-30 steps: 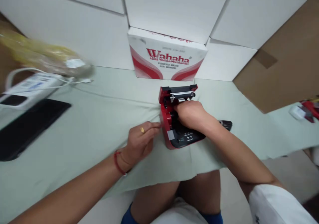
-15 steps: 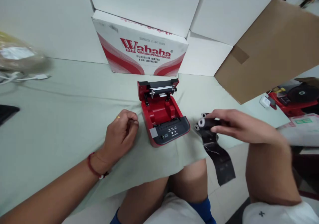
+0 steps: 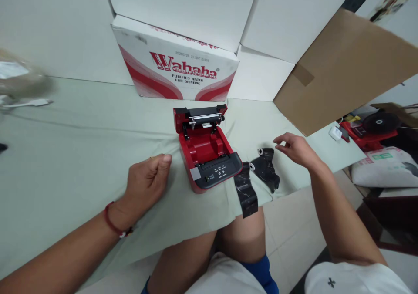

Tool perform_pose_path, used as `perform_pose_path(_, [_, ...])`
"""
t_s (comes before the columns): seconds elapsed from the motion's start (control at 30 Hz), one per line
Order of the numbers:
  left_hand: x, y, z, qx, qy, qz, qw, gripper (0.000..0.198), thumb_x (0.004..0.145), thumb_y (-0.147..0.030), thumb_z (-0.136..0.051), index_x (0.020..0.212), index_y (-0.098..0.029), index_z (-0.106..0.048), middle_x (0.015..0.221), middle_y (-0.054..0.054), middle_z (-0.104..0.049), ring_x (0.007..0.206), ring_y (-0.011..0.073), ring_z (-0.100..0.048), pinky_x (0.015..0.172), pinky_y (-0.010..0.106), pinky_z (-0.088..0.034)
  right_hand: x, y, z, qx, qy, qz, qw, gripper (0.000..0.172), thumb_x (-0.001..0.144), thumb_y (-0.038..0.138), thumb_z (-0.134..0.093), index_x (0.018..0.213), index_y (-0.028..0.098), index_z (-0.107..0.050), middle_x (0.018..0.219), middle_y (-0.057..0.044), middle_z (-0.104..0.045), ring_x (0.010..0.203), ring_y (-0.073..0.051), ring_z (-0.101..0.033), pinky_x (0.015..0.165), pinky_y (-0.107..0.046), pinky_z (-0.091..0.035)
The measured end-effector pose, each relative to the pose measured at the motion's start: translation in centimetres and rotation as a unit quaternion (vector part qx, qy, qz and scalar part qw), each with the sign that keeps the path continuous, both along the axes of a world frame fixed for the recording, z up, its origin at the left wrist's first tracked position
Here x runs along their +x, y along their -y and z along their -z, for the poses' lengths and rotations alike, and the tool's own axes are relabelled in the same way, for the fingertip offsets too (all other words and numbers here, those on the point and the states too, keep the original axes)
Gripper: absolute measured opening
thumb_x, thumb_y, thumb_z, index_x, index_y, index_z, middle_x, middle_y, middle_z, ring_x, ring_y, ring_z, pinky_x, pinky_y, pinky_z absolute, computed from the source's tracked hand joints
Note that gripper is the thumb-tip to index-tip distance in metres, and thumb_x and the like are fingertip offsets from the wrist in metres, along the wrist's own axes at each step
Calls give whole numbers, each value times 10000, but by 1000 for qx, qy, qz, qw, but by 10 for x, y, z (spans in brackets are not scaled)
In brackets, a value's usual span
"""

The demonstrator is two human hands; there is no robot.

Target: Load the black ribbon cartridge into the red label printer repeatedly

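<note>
A red and black label printer [image 3: 209,148] rests on the cloth with its lid raised, its red inner bay exposed. Beside its left side my left hand [image 3: 148,177] lies closed in a fist, apart from the printer; no object shows in it. Black ribbon rolls [image 3: 266,170] with white-ended cores lie to the right of the printer. From them, a loose black strip [image 3: 246,191] lies by the printer's front right corner and reaches over the table edge. My right hand [image 3: 295,149] hovers just right of the rolls, fingers apart and holding nothing.
A white and red water carton [image 3: 183,74] stands behind the printer against white boxes. A brown cardboard sheet [image 3: 346,67] leans at the right. White cable [image 3: 34,103] and a plastic-wrapped bundle [image 3: 19,74] lie at the left. Near the right end sits a white plug [image 3: 335,133].
My right hand has let go of the black ribbon rolls on the table and drawn away to the right. My left hand has turned slightly, its thumb now on top.
</note>
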State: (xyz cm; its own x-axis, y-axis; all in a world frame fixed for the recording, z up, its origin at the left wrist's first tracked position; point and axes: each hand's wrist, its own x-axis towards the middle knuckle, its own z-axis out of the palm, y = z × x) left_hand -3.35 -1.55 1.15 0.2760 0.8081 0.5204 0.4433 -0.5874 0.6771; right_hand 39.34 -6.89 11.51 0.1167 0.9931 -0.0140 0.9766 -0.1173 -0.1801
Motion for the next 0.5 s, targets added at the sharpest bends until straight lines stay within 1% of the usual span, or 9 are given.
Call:
perform_pose_path(0.1, [-1, -3, 0, 18, -23, -49, 998, 353, 1036, -299, -414, 694, -218, -391, 583, -46, -388, 521, 120, -388, 539, 274, -308, 3, -9, 20, -56, 16, -46, 997, 302, 869, 195, -675, 1159, 200, -758, 1169, -84, -735, 895, -178, -672, 839, -298, -489])
perform_pose_path(0.2, [1, -7, 3, 40, -32, -61, 997, 198, 1006, -278, -428, 820, -218, -461, 732, -8, -515, 634, 153, -490, 618, 290, -388, -1, -20, 39, -84, 43, -61, 994, 356, 863, 175, -671, 1212, 197, -739, 1239, -104, -709, 1027, -212, -676, 894, -305, -491])
perform_pose_path(0.27, [2, -9, 5, 59, -28, -65, 996, 71, 955, -226, -460, 903, -207, -505, 849, 27, -567, 736, 179, -553, 677, 304, -434, -2, -25, 44, -95, 62, -66, 991, 361, 859, 182, -674, 1215, 206, -730, 1236, -101, -715, 1047, -224, -679, 893, -308, -498])
perform_pose_path(0.3, [2, -9, 6, 68, -29, -57, 996, 65, 918, -176, -463, 918, -202, -523, 884, 38, -579, 780, 188, -575, 703, 307, -450, -2, -26, 42, -101, 71, -70, 990, 355, 849, 192, -688, 1200, 217, -732, 1221, -94, -725, 1041, -228, -683, 881, -308, -504])
perform_pose_path(0.33, [2, -9, 7, 75, -33, -43, 996, 118, 871, -117, -453, 898, -199, -533, 890, 40, -583, 799, 189, -584, 714, 304, -456, -1, -24, 36, -105, 80, -75, 988, 341, 839, 207, -701, 1177, 226, -736, 1200, -87, -736, 1026, -234, -689, 863, -311, -510])
perform_pose_path(0.37, [1, -9, 8, 78, -39, -24, 996, 172, 817, -61, -433, 846, -199, -530, 866, 33, -581, 786, 181, -582, 706, 293, -451, 0, -20, 26, -108, 88, -81, 987, 319, 835, 225, -707, 1152, 232, -740, 1179, -86, -746, 1006, -242, -694, 842, -319, -517])
perform_pose_path(0.4, [0, -8, 8, 78, -45, -5, 996, 210, 760, -17, -408, 777, -201, -509, 815, 19, -569, 744, 166, -567, 683, 279, -436, 1, -15, 12, -109, 97, -85, 986, 291, 836, 249, -709, 1125, 235, -745, 1151, -87, -755, 974, -248, -700, 818, -330, -524])
perform_pose_path(0.43, [-1, -7, 9, 75, -47, 9, 996, 227, 711, 9, -389, 712, -201, -475, 751, 3, -546, 688, 148, -539, 650, 263, -413, 2, -7, -6, -108, 103, -93, 984, 265, 850, 281, -700, 1107, 235, -748, 1125, -96, -760, 942, -256, -705, 794, -345, -530])
perform_pose_path(0.5, [-3, -7, 10, 62, -40, 26, 997, 229, 640, 28, -371, 633, -197, -415, 639, -25, -489, 591, 122, -474, 590, 239, -364, 1, 11, -50, -107, 103, -119, 982, 251, 876, 356, -694, 1100, 259, -750, 1062, -87, -769, 851, -239, -713, 747, -353, -548])
